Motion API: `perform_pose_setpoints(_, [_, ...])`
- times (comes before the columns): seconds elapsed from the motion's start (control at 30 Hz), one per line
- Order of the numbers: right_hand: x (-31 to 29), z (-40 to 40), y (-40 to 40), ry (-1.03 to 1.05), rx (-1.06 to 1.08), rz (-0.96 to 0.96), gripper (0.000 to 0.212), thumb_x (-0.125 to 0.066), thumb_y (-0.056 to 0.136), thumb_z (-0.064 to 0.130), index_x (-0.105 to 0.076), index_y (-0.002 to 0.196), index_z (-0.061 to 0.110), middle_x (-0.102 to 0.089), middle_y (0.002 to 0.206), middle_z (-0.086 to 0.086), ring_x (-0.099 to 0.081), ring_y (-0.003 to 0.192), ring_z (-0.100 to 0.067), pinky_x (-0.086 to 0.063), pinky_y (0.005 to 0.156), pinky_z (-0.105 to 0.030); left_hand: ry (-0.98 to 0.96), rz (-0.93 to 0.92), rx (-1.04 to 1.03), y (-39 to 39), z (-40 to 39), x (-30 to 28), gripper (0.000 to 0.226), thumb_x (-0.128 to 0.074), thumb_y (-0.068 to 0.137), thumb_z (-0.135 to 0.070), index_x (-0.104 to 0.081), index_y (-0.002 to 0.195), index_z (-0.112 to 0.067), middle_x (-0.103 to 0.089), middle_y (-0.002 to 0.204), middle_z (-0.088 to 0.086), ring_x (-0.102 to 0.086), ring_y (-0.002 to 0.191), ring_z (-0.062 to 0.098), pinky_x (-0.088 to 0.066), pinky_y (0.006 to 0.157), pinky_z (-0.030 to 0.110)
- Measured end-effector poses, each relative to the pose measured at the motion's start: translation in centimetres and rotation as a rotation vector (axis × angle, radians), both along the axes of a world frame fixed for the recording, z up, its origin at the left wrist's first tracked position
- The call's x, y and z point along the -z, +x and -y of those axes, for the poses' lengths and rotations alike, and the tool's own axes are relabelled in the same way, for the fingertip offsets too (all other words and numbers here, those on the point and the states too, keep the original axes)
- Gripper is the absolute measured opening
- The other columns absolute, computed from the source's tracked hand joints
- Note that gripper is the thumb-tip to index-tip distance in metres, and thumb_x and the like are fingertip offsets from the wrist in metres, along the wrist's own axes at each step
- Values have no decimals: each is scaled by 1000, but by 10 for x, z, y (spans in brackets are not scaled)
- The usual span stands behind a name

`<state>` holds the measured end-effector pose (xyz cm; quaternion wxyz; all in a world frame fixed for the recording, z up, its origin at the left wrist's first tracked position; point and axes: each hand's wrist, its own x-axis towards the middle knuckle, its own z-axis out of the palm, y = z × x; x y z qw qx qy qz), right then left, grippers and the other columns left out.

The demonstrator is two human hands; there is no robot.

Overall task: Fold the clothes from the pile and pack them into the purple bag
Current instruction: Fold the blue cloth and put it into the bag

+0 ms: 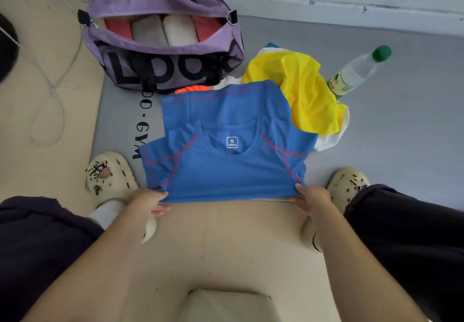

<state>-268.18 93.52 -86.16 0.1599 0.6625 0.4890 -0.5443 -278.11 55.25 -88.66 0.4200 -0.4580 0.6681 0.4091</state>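
A blue T-shirt with red seams (226,168) lies spread on the floor between my feet, folded over so the neck label faces up. My left hand (150,200) pinches its near left edge and my right hand (311,198) pinches its near right edge. The purple bag (163,70) stands unzipped at the back left, with rolled red, grey and white clothes side by side inside. The pile of clothes (306,93) lies behind the shirt at the right: a yellow garment on top, white and teal underneath, and an orange piece (192,89) peeking out by the bag.
A clear plastic bottle with a green cap (359,71) lies right of the pile. My cream clogs (110,173) (347,183) sit on either side of the shirt. A white cord (54,88) loops over the beige floor at left. A white wall base runs along the back.
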Motion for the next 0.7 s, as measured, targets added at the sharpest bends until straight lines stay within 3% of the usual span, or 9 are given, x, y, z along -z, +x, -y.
perform_pose_setpoints(0.03, [1,-1,1,23,-81,88,27,-71,89,16,-48,77,7,-57,44,-7,-53,31,-18,-40,42,-23,-73,20,67,-1,-1,1,40,-64,95,-12,-48,130,-4,-62,121,9,-72,58,19,-45,59,31])
perform_pose_setpoints(0.1, [1,-2,-3,119,-330,220,37,-75,84,30,-50,72,6,-50,50,-7,-45,41,-19,-34,44,-23,-253,-36,235,-9,-5,-3,40,-75,84,-16,-59,118,-2,-68,113,14,-71,78,30,-47,60,33])
perform_pose_setpoints(0.2, [-6,0,-25,356,-590,181,33,-70,83,36,-59,80,5,-53,64,-4,-56,64,-24,-34,52,-28,-483,-307,420,-31,-17,-19,25,-71,72,-21,-63,90,-5,-68,91,14,-63,72,31,-40,50,29])
perform_pose_setpoints(0.27, [-14,6,-45,481,-583,5,21,-69,84,27,-60,82,8,-60,74,-5,-61,80,-28,-37,63,-28,-460,-532,497,-45,-31,-25,17,-67,76,-20,-62,88,-9,-63,93,11,-64,87,33,-43,58,31])
perform_pose_setpoints(0.33, [-23,16,-67,638,-620,-165,13,-67,84,20,-59,81,10,-60,80,-4,-58,81,-25,-36,69,-29,-362,-680,599,-59,-46,-27,23,-66,83,-18,-64,106,-11,-61,113,8,-60,105,28,-48,80,35])
perform_pose_setpoints(0.4, [-32,27,-90,758,-691,-352,10,-66,84,16,-60,81,7,-60,80,-3,-55,79,-21,-37,70,-30,-278,-763,682,-75,-59,-27,32,-65,88,-16,-62,119,-10,-58,126,8,-55,118,24,-43,95,33])
perform_pose_setpoints(0.5, [-32,35,-120,805,-915,-524,12,-68,85,13,-64,93,5,-64,92,-5,-57,92,-23,-44,81,-35,-201,-787,815,-97,-71,-22,43,-64,92,-20,-54,133,-14,-52,139,5,-47,130,24,-39,105,35])
perform_pose_setpoints(0.6, [-22,31,-136,751,-1086,-429,24,-69,85,19,-63,107,11,-66,109,-4,-57,107,-24,-45,91,-44,-159,-726,854,-112,-72,-15,47,-64,92,-24,-51,136,-17,-54,138,2,-50,127,23,-42,104,37])
perform_pose_setpoints(0.7, [-13,22,-140,713,-1118,-310,24,-69,85,27,-64,106,18,-68,111,0,-58,111,-25,-41,96,-42,-171,-685,812,-123,-69,-10,32,-67,90,-32,-63,119,-19,-62,111,-1,-59,103,19,-44,84,30])
